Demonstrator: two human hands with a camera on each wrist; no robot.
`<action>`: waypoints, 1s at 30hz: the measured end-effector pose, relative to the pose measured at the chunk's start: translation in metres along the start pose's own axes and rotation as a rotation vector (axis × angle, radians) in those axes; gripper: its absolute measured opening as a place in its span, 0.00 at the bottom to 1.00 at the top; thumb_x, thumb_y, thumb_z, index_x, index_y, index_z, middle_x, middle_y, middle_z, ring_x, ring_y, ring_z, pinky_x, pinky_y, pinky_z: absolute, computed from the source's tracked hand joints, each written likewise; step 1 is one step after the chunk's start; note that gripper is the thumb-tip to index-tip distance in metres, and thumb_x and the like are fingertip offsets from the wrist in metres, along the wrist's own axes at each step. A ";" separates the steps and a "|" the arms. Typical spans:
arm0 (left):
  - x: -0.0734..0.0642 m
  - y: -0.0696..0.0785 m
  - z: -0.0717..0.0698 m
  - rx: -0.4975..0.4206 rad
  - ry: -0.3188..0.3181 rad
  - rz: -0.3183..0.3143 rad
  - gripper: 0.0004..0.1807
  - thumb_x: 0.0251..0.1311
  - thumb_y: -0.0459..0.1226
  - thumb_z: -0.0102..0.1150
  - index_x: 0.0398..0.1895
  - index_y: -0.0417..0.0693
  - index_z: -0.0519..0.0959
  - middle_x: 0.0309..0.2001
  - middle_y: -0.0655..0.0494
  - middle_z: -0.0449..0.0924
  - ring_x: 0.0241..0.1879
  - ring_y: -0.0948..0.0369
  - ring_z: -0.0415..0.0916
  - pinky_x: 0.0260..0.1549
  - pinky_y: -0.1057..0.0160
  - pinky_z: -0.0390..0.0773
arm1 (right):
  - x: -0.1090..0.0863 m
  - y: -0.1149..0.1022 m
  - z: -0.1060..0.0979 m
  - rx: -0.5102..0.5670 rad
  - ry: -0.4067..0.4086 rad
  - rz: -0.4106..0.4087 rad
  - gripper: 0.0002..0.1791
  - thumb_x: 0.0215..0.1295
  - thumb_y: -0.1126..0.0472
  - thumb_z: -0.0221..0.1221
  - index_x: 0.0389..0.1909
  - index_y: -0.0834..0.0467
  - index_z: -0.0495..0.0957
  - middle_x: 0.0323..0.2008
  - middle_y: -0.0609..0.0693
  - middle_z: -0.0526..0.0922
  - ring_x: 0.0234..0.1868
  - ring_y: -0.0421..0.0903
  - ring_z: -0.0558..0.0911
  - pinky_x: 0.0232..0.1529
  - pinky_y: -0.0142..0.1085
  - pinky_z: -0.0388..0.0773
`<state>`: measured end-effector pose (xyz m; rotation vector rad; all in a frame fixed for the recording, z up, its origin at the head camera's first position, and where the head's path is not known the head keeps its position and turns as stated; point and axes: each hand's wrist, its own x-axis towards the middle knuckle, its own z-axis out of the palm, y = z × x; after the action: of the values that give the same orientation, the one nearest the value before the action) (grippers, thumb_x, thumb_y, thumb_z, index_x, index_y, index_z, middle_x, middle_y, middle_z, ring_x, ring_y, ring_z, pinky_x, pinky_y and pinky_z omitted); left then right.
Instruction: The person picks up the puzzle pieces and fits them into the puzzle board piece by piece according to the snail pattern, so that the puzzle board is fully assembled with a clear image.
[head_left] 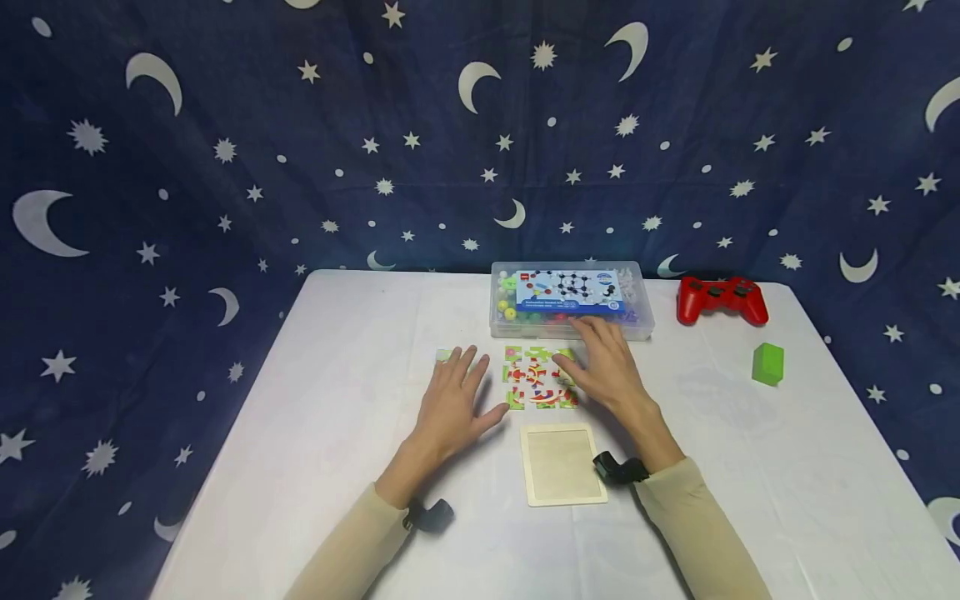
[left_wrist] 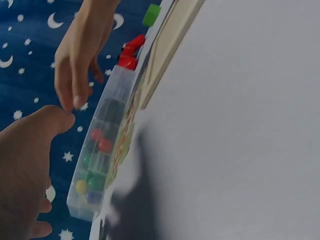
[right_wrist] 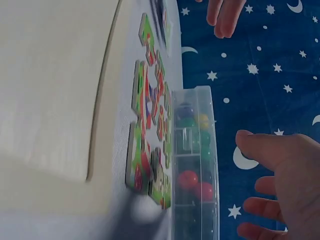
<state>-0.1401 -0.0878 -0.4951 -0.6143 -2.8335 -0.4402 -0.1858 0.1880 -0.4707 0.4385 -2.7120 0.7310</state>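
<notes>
Loose jigsaw pieces (head_left: 534, 375) with green, red and white print lie in a small group, gaps between them. To their left, my left hand (head_left: 448, 408) is held over the table with fingers spread, holding nothing. A small pale printed piece (head_left: 443, 355) shows partly past its fingertips. On the other side, my right hand (head_left: 611, 371) hovers at the right edge of the pieces, thumb apart from the fingers and nothing gripped. Its fingertips overlap the front of the clear box (head_left: 498, 329) in the head view. Nearer the person lies a shallow wooden puzzle tray (head_left: 562, 467).
The clear compartment box holds coloured balls under a blue-and-white label (head_left: 570, 292). At the back right lies a red game controller (head_left: 722, 302), with a green block (head_left: 768, 364) in front of it. A dark starry curtain (head_left: 420, 100) hangs behind the white table (head_left: 360, 375).
</notes>
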 end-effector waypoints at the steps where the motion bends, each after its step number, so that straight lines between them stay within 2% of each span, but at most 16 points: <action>1: -0.002 0.001 0.001 0.003 0.005 0.017 0.45 0.60 0.65 0.55 0.73 0.47 0.66 0.76 0.45 0.61 0.77 0.44 0.56 0.75 0.41 0.58 | 0.001 -0.001 0.001 0.009 -0.010 0.007 0.38 0.60 0.46 0.68 0.67 0.62 0.72 0.61 0.60 0.74 0.62 0.61 0.70 0.65 0.56 0.68; 7: -0.014 0.012 0.003 0.006 0.028 0.118 0.43 0.60 0.63 0.57 0.71 0.45 0.69 0.73 0.46 0.67 0.73 0.44 0.63 0.71 0.43 0.66 | 0.009 -0.008 0.008 0.064 -0.058 0.008 0.34 0.60 0.48 0.69 0.63 0.60 0.75 0.56 0.58 0.77 0.58 0.58 0.72 0.61 0.54 0.71; 11: -0.020 0.020 0.005 -0.035 0.028 0.165 0.42 0.60 0.62 0.58 0.69 0.44 0.71 0.71 0.46 0.69 0.71 0.46 0.66 0.68 0.44 0.70 | 0.013 -0.012 0.013 0.080 -0.083 -0.009 0.32 0.60 0.49 0.69 0.62 0.61 0.76 0.56 0.58 0.78 0.58 0.58 0.74 0.62 0.54 0.73; 16: -0.026 0.026 0.008 -0.088 0.005 0.200 0.40 0.60 0.61 0.59 0.67 0.42 0.73 0.70 0.47 0.70 0.71 0.49 0.67 0.69 0.48 0.70 | 0.018 -0.016 0.021 0.084 -0.124 -0.025 0.30 0.62 0.50 0.67 0.60 0.62 0.77 0.59 0.58 0.78 0.62 0.59 0.75 0.66 0.54 0.72; 24: -0.034 0.033 0.013 -0.095 -0.047 0.234 0.42 0.59 0.62 0.60 0.67 0.41 0.73 0.69 0.48 0.72 0.69 0.54 0.70 0.69 0.58 0.71 | 0.023 -0.021 0.031 0.101 -0.253 0.023 0.29 0.65 0.49 0.64 0.62 0.60 0.76 0.63 0.62 0.75 0.69 0.62 0.71 0.69 0.57 0.69; 27: -0.036 0.035 0.014 -0.087 -0.059 0.257 0.42 0.59 0.62 0.61 0.67 0.42 0.74 0.68 0.48 0.73 0.68 0.54 0.71 0.69 0.59 0.71 | 0.025 -0.023 0.035 0.081 -0.267 0.015 0.27 0.66 0.49 0.63 0.61 0.60 0.78 0.59 0.61 0.78 0.66 0.61 0.74 0.67 0.56 0.72; 30: -0.038 0.037 0.014 -0.075 -0.068 0.290 0.42 0.58 0.63 0.61 0.66 0.43 0.75 0.67 0.48 0.74 0.68 0.55 0.71 0.68 0.60 0.72 | 0.026 -0.024 0.040 0.051 -0.262 -0.006 0.25 0.66 0.50 0.64 0.59 0.61 0.80 0.50 0.58 0.80 0.55 0.56 0.79 0.60 0.52 0.77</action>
<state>-0.0921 -0.0646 -0.5093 -1.0548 -2.7374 -0.4807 -0.2093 0.1416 -0.4839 0.5927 -2.9370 0.7927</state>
